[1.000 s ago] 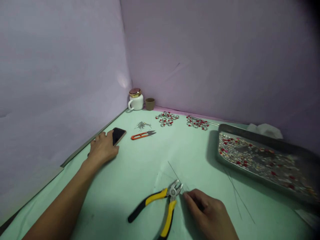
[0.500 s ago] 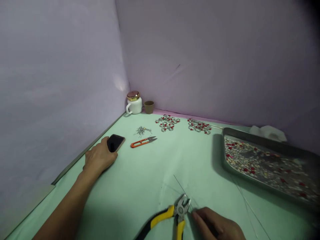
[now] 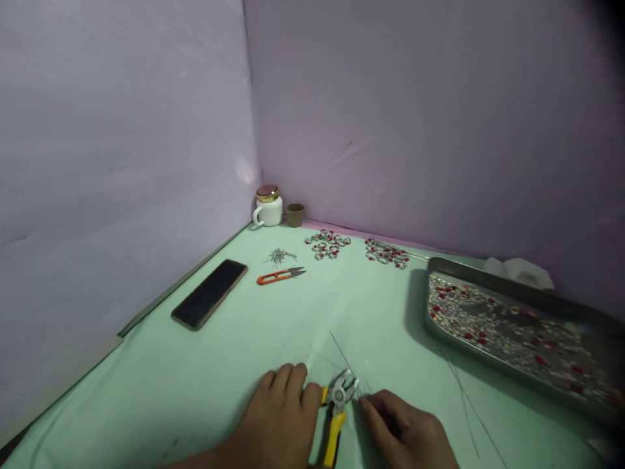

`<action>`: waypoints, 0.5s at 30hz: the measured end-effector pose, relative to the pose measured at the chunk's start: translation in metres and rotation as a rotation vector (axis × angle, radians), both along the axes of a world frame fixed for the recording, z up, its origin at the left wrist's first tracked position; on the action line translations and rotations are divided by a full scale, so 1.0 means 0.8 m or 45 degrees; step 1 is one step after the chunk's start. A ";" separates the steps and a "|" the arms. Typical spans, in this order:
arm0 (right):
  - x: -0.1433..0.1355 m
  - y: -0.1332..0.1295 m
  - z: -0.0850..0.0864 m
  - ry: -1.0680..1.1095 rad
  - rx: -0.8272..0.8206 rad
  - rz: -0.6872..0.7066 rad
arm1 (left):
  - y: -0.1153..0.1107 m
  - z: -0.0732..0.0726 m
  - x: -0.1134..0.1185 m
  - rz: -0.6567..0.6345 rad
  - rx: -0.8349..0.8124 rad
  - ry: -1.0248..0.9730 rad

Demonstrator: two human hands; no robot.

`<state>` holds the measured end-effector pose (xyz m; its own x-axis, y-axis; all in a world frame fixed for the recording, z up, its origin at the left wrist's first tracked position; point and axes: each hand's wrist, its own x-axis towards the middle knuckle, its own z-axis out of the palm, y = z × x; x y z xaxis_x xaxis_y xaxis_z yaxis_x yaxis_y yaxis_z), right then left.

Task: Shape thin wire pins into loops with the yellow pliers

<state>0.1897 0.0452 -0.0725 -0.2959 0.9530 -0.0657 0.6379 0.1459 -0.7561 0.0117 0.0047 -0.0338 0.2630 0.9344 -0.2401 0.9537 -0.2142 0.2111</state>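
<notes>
My left hand (image 3: 280, 417) lies over one yellow-and-black handle of the cutting pliers (image 3: 336, 394), its fingers curled around it. The pliers' jaws are apart and point up to the right, and their other handle stands out to the right of the hand. Just right of the jaws, my right hand (image 3: 410, 430) is closed in a pinch on a thin wire (image 3: 340, 350). That wire runs up and left, past the jaws. The fingertips partly hide its lower end.
A phone (image 3: 209, 294), orange thread snips (image 3: 280, 276) and a heap of wire bits (image 3: 282, 256) lie on the left. Beaded rings (image 3: 327, 245) are piled toward the back. A metal tray (image 3: 488, 361) of beads stands right, with long wires (image 3: 466, 391) before it. A mug (image 3: 269, 210) and small cup (image 3: 295, 215) fill the corner.
My left hand has left the phone and come right and nearer, onto the pliers' handle. The phone now lies fully uncovered. My right hand keeps its pinch by the jaws.
</notes>
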 end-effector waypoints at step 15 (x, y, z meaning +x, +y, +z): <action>-0.001 -0.006 -0.011 -0.043 0.176 -0.012 | 0.042 0.026 -0.078 0.414 0.793 -0.083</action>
